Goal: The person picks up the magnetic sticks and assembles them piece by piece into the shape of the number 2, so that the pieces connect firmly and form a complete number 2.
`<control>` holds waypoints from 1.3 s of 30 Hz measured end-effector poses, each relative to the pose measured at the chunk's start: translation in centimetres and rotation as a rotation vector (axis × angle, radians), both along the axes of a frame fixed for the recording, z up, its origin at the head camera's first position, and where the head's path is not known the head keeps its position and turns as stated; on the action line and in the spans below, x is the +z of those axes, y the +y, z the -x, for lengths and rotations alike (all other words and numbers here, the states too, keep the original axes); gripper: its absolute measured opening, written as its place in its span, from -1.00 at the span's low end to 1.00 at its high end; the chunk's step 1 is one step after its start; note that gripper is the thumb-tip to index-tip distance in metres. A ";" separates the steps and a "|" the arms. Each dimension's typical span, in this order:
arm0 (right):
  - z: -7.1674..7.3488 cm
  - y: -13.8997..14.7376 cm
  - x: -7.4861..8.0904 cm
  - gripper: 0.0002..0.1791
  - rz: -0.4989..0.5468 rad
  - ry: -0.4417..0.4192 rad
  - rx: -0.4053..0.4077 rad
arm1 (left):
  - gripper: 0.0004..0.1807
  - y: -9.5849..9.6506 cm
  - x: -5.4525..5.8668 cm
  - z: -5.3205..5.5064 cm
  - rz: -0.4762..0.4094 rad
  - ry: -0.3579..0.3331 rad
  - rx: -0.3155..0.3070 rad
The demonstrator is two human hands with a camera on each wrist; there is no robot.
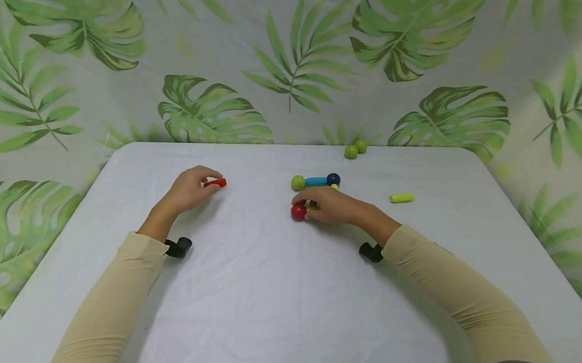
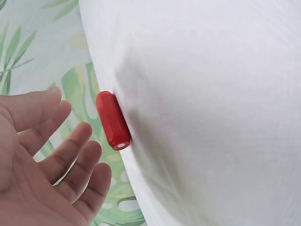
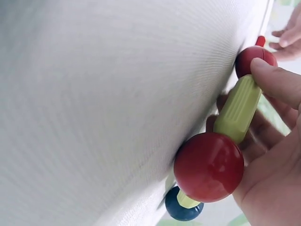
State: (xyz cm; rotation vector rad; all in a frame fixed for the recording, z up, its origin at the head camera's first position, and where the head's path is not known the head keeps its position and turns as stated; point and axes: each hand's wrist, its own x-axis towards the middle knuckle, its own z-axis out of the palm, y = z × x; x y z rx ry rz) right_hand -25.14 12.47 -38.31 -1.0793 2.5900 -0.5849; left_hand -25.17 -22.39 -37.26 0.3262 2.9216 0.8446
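A red ribbed rod point(image 2: 113, 121) lies on the white cloth beside my left hand point(image 1: 191, 188). In the left wrist view the fingers of that hand are spread and loosely bent, with a gap between them and the rod. My right hand point(image 1: 333, 204) holds a yellow-green rod point(image 3: 239, 109) with a red ball at each end. Its thumb presses by the far red ball point(image 3: 255, 60), and the other fingers pass behind the rod. The near red ball point(image 3: 209, 167) sits close to the palm. In the head view the hand hides most of this piece.
Just beyond the right hand, a light blue rod point(image 1: 316, 181) joins a lime ball point(image 1: 298, 182) and a dark blue ball point(image 1: 333, 179); a yellow-green end shows at the dark ball. Two lime balls point(image 1: 351, 152) sit at the table's back edge. Another yellow-green rod point(image 1: 402, 198) lies to the right.
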 end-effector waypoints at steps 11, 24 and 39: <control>0.5 0.2 0.0 -0.59 -0.046 -0.013 -0.021 | -0.60 -0.2 -0.7 0.4 0.019 -0.058 0.036; 1.2 0.6 -0.2 -0.55 0.019 -0.099 -0.057 | -0.54 -0.3 -0.6 1.5 0.083 -0.057 0.017; 1.9 0.7 -0.3 -0.59 0.055 -0.178 -0.071 | -0.57 0.0 -0.9 2.0 0.117 -0.118 0.026</control>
